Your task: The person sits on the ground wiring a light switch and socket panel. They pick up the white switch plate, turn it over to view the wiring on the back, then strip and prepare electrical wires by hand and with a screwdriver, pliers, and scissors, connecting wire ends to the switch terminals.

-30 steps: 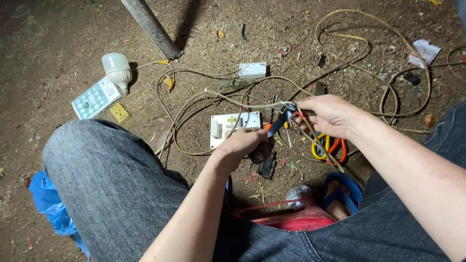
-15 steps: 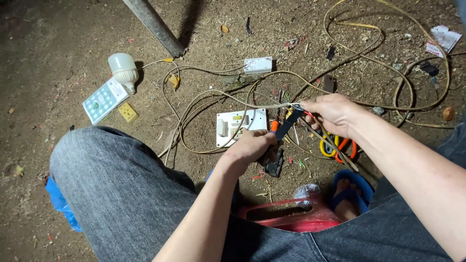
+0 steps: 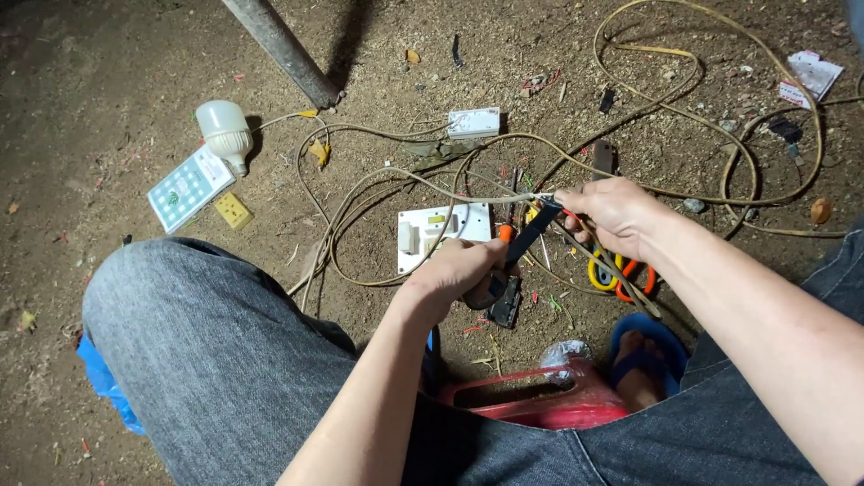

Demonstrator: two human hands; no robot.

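1. Wire (image 3: 468,193) – thin pale cable, held taut above the dirt at centre, so its end stays clear of the ground.
2. Right hand (image 3: 612,214) pinches the wire end, fingers closed.
3. Left hand (image 3: 459,274) is wrapped round a dark-handled tool (image 3: 526,238), tip angled up at that end.
4. White switch board (image 3: 443,236) lies just beyond, within reach; bulb (image 3: 225,133) far left.

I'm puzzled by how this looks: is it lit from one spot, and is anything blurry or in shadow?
Head view: bright light falls on the middle, where the left hand and right hand work a wire; the dirt ground darkens toward the upper left corner; the metal pole casts a dark shadow; the picture looks mostly sharp.
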